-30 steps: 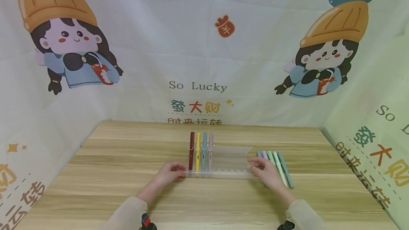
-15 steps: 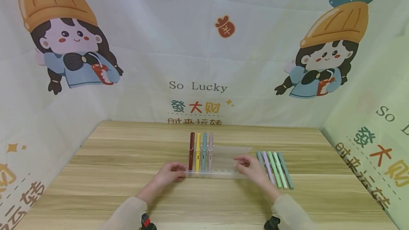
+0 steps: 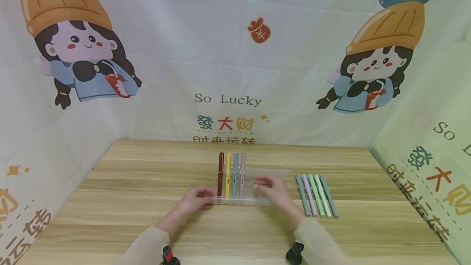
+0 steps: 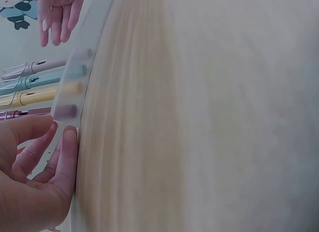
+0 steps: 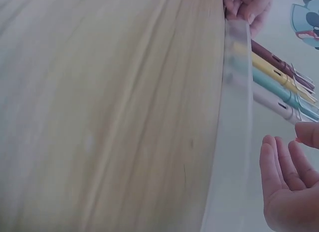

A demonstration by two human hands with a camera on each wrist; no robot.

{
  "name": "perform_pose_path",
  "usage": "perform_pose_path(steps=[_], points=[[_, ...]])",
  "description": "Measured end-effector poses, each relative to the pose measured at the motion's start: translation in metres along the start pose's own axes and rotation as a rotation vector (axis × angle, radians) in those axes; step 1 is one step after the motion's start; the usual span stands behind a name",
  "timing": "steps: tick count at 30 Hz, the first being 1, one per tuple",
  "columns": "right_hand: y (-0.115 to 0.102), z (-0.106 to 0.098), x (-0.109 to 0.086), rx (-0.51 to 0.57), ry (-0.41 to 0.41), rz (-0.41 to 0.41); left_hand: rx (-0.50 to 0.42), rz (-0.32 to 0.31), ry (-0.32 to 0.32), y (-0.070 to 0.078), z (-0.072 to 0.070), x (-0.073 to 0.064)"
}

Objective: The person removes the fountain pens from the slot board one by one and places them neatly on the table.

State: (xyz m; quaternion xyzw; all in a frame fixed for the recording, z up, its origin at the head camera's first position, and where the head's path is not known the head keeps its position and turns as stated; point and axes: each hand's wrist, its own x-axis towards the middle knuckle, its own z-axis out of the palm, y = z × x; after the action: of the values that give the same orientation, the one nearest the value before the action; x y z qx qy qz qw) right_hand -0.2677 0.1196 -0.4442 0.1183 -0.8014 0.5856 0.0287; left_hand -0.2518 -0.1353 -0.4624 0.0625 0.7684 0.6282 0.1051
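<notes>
A clear plastic pen rack with a notched edge lies on the table. Side by side in its left part are a dark red pen, a yellow pen, a blue pen and a light purple pen. At the rack's left end, my left hand pinches the corner between thumb and fingers, as the left wrist view shows. My right hand is over the bare right part of the rack, just right of the light purple pen. Its fingers are loosely bent and hold nothing.
Right of the rack several more pens lie in a slanted row: a teal pen, a purple pen, two green ones and another teal one. A printed cloth hangs behind the wooden table and along its sides.
My right hand has moved left from the rack's right end to beside the light purple pen, uncovering the loose pens. My left hand has stayed at the rack's left end.
</notes>
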Motion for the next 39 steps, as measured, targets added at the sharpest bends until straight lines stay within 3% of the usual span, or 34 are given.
perform_pose_path(steps=[9,16,39], points=[[-0.026,0.017,-0.004,0.07,-0.015,0.013,-0.002,0.001,-0.005,0.001,0.0,0.0],[-0.003,0.026,0.01,0.116,-0.006,0.006,-0.004,0.0,-0.004,0.0,0.0,0.001],[-0.004,0.04,0.011,0.143,0.003,0.016,-0.011,0.011,-0.009,-0.002,-0.001,0.001]])
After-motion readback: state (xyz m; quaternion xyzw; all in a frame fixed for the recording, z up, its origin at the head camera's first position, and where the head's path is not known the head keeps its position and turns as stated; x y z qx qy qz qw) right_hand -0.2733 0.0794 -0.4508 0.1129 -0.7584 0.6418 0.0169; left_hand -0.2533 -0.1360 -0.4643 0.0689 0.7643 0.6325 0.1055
